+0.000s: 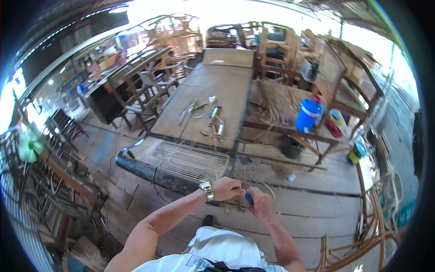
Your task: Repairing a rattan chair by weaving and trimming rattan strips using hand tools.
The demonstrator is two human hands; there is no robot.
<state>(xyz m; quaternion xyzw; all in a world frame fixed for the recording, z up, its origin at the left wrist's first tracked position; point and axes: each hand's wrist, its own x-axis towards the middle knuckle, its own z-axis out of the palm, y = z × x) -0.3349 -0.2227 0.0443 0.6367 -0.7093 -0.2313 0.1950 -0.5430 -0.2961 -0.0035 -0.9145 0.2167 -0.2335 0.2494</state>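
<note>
The woven bed panel point(213, 90) is tan, a tight cane weave; its unfinished end point(186, 159) shows pale cream strands in parallel stripes. The frame rail point(149, 172) around it is black. A silver wristwatch point(207, 191) sits on the left hand point(226, 188); the right hand point(259, 202) grips a tool with a blue handle point(248, 197). The bucket point(308, 115) is bright blue with a white band, beside a yellow container point(335, 117) and a magenta one point(333, 128). The floor planks point(312, 204) are weathered grey-brown. A fan point(28, 146) is pale green. The shirt point(217, 254) is white.
</note>
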